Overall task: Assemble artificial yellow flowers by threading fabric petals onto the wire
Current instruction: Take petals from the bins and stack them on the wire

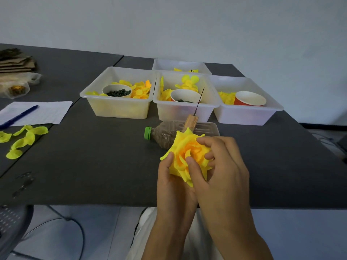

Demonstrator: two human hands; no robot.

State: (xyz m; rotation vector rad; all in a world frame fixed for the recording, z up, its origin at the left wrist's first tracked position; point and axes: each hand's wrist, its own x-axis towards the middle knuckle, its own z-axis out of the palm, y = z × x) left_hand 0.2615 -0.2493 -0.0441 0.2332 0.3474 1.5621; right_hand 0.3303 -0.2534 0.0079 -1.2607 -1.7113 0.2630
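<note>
Both hands, left hand (173, 182) and right hand (223, 166), hold a layered yellow flower (187, 156) in curled fingers, shaping petals; securing it likely comes next.

A clear plastic bottle with a green cap (150, 132) lies on its side on the dark grey surface (93, 166), just behind the hands. Far to their left, a blue pen (18, 116) rests on a white sheet of paper (47, 113), with folded brown cardboard (16, 61) farther back.
</note>
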